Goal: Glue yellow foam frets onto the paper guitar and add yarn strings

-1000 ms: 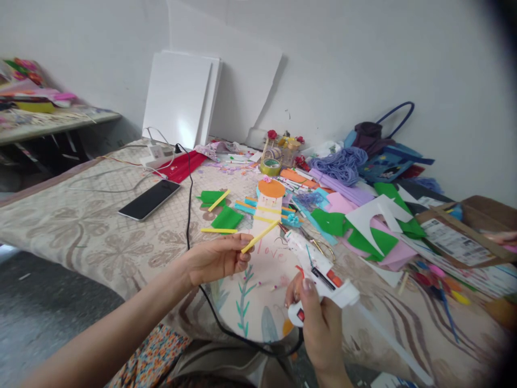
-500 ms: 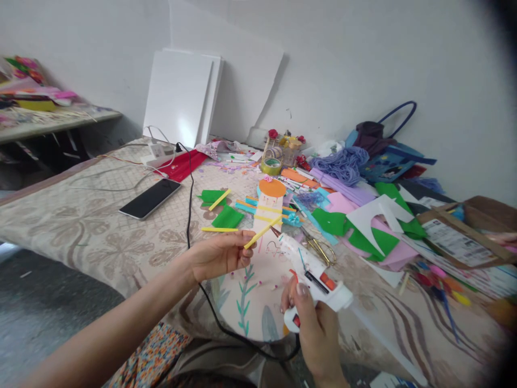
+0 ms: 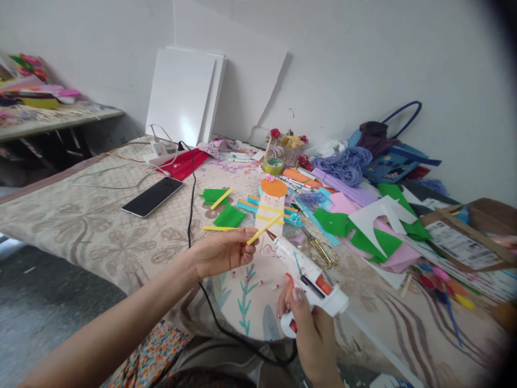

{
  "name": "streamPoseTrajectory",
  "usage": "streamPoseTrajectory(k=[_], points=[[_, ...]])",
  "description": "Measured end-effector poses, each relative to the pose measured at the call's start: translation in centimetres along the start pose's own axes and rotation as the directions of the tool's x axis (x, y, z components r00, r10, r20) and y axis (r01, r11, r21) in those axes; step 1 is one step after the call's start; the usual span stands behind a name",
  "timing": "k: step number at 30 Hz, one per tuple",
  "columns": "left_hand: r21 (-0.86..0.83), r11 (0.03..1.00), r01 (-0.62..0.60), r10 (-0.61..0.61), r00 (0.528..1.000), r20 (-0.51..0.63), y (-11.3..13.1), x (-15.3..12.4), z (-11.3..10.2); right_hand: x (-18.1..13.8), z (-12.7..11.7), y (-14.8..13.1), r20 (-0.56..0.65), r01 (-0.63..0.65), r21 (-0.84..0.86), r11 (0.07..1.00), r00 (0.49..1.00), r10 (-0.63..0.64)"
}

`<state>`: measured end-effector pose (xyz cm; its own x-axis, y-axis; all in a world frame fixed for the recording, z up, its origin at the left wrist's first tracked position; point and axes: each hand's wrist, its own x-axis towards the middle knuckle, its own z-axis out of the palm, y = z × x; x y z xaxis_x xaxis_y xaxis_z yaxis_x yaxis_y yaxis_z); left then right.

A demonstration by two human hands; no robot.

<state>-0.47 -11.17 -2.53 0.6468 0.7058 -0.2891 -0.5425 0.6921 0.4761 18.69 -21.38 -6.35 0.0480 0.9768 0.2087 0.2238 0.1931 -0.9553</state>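
Near the close edge of the desk [image 3: 100, 237], my left hand [image 3: 220, 252] pinches a yellow strip [image 3: 265, 228] slanting rightward toward the far edge, while my right hand [image 3: 309, 323], wrapped round the glue gun [image 3: 293, 258], aims its nozzle [image 3: 272, 236] leftward at the strip's middle.

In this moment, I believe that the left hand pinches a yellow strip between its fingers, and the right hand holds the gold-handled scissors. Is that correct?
Not quite: the head view shows the right hand holding a white glue gun, while the gold-handled scissors lie on the table. The left hand does pinch a yellow strip between its fingers.
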Motion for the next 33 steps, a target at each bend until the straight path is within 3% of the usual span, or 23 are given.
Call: streamPoseTrajectory(k=[12, 21, 27, 33], points=[[-0.055, 0.998, -0.007, 0.006, 1.0, -0.021, 0.0, 0.3, 0.2, -0.4, 0.7, -0.9, -0.014, 0.027, -0.052, 0.998, 1.0, -0.028], [-0.065, 0.998, -0.024, 0.018, 0.997, -0.079, 0.0, 0.4, 0.2, -0.9, 0.7, 0.5, -0.064, 0.041, -0.019, 0.999, 0.997, -0.042], [-0.021, 0.999, -0.04, 0.038, 0.996, -0.084, 0.3, 0.3, 0.2, -1.4, 0.9, 0.1, -0.074, -0.093, 0.08, 0.992, 0.992, 0.099], [0.153, 0.982, -0.114, 0.138, 0.979, -0.149, 1.0, 0.7, 0.3, -1.1, 0.2, 0.6, -0.041, -0.11, 0.358, 0.927, 0.99, 0.133]])
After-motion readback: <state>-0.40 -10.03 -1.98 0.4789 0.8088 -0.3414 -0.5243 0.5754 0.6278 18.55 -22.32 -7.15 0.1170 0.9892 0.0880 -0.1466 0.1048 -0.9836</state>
